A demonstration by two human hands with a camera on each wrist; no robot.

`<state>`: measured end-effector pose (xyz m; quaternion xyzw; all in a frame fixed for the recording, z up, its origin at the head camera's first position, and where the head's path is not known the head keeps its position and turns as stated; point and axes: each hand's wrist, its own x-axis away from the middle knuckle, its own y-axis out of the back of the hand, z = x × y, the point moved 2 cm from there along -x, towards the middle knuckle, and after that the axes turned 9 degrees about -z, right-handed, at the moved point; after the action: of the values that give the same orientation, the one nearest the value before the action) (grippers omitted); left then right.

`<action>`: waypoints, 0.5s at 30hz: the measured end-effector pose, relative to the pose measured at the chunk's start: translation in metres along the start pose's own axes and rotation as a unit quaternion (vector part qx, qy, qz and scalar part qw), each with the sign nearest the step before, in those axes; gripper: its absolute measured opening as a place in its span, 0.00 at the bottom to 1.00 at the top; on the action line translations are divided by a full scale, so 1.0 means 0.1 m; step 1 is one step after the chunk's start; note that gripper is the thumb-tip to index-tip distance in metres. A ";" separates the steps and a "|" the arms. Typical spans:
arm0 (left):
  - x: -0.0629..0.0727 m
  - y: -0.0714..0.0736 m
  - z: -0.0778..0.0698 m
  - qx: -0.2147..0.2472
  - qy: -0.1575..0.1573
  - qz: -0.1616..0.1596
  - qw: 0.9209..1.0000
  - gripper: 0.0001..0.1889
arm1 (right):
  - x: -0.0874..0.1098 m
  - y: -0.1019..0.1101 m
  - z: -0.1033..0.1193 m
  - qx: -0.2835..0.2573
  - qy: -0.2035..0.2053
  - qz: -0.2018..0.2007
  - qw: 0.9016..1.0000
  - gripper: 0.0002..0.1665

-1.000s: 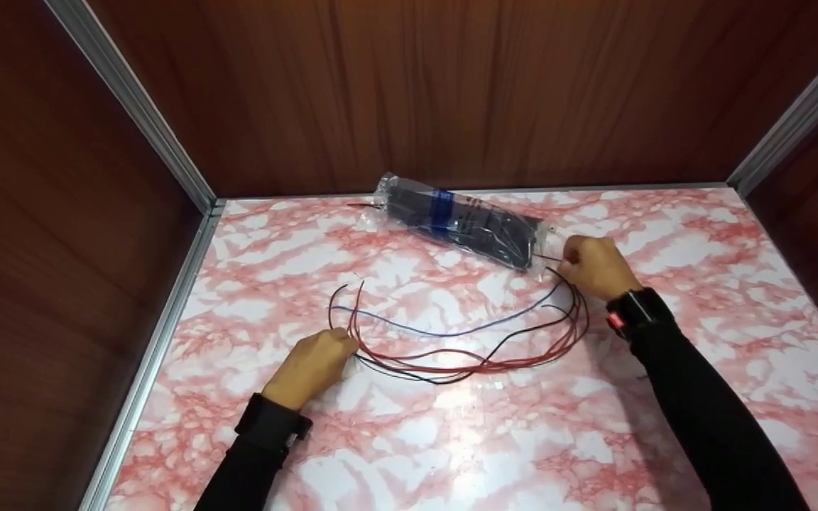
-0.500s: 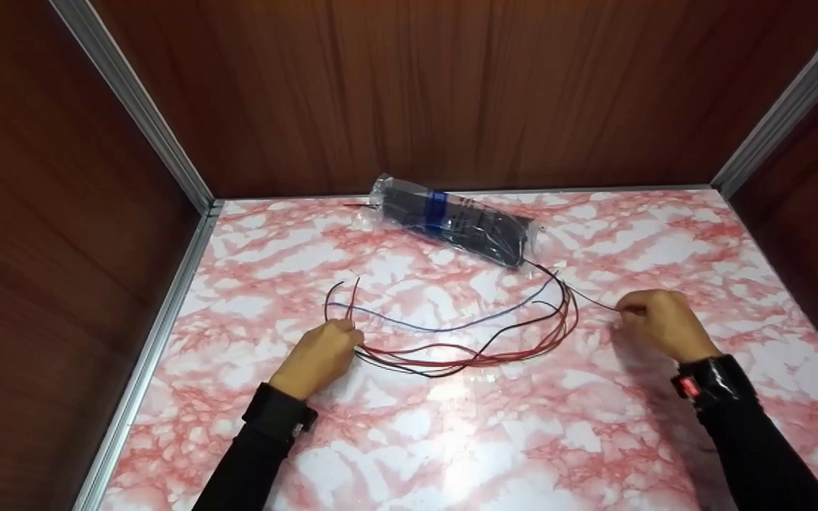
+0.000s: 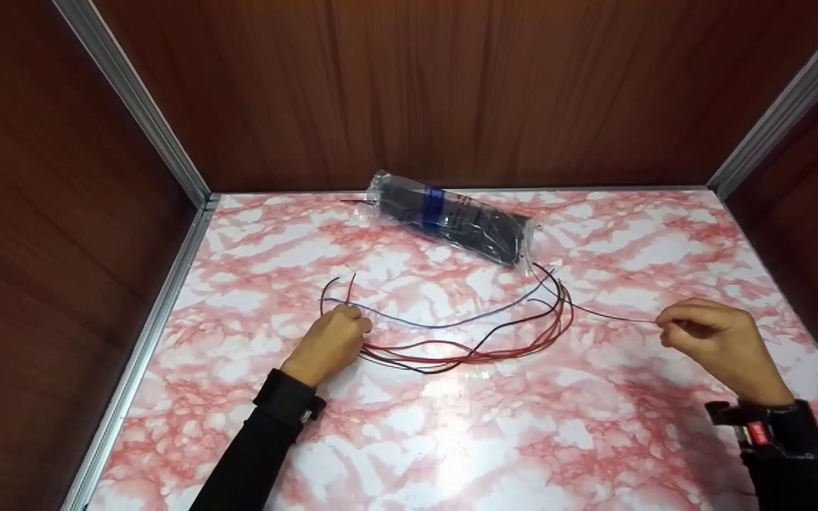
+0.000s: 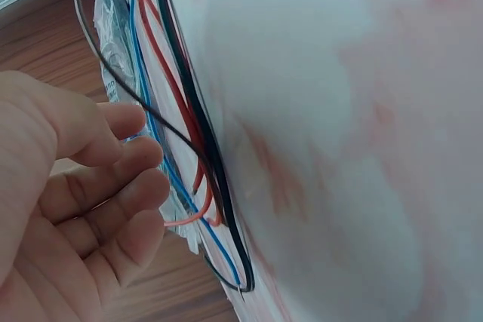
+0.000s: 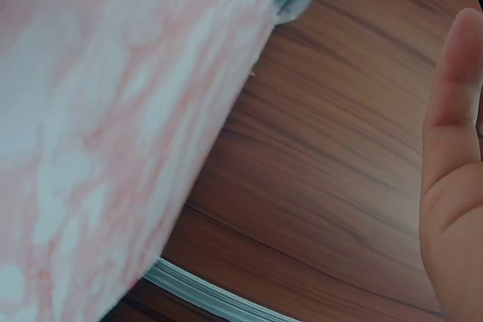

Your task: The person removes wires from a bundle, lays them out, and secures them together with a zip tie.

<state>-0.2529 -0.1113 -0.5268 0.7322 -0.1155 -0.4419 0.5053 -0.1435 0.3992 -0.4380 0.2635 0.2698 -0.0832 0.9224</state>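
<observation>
In the head view, my right hand [image 3: 714, 341] pinches the end of a thin dark wire [image 3: 597, 313], raised off the table and stretched leftward to the bundle. Loosely curled, my left hand [image 3: 331, 341] is at the bundle's left end with nothing visible in its grasp; in the left wrist view a dark wire [image 4: 113, 73] runs close by its fingertips. Red wires [image 3: 515, 355], black wires [image 3: 498, 330] and a blue wire [image 3: 437, 327] lie in a wide curve between the hands. In the right wrist view only part of the right hand [image 5: 456, 148] shows; its fingertip contact is out of frame.
A clear plastic package [image 3: 451, 220] with dark contents and a blue band lies near the back edge. A thin dark strand [image 3: 354, 201] sticks out at its left end. The marbled tabletop [image 3: 558, 440] is enclosed by wood-grain panels [image 3: 437, 92] and metal rails [image 3: 139, 106].
My right hand has moved right and toward me from the package's right end, drawing the thin dark wire out of the bundle. The left hand has shifted slightly away from me.
</observation>
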 end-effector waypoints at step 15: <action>0.00 -0.05 0.02 0.006 0.005 -0.002 1.000 0.02 | 0.26 -0.01 -0.09 -0.024 -0.012 0.089 0.996 0.19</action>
<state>-0.2561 -0.1104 -0.5317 0.7376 -0.1139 -0.4382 0.5010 -0.1264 0.4025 -0.4588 0.2636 0.2365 0.0028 0.9352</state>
